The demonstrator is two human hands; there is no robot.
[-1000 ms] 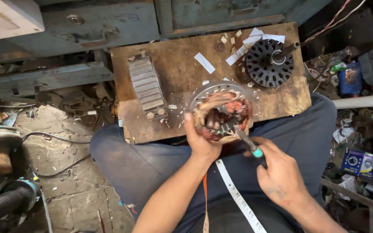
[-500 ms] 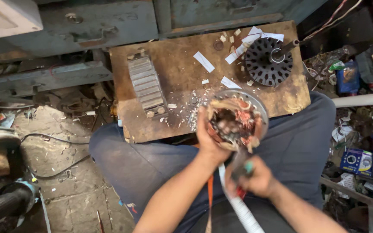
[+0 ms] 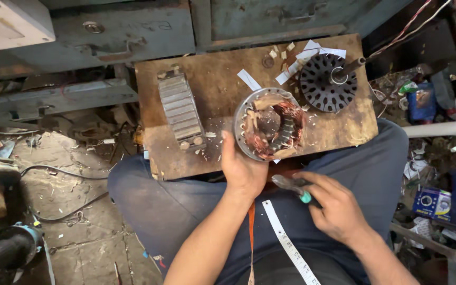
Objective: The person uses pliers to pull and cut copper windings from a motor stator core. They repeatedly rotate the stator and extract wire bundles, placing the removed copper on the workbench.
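A worn brown wooden tabletop (image 3: 212, 105) rests across the person's lap. A ribbed grey metal block (image 3: 180, 111) lies up and left of the left hand (image 3: 244, 171). That grip clasps the near rim of a round grey motor stator with copper windings (image 3: 269, 124), which sits on the tabletop directly above it. Just right, the right hand (image 3: 336, 208) is clenched around a small tool with a teal-tipped handle (image 3: 294, 187). A black slotted rotor disc (image 3: 327, 83) lies well above this grip.
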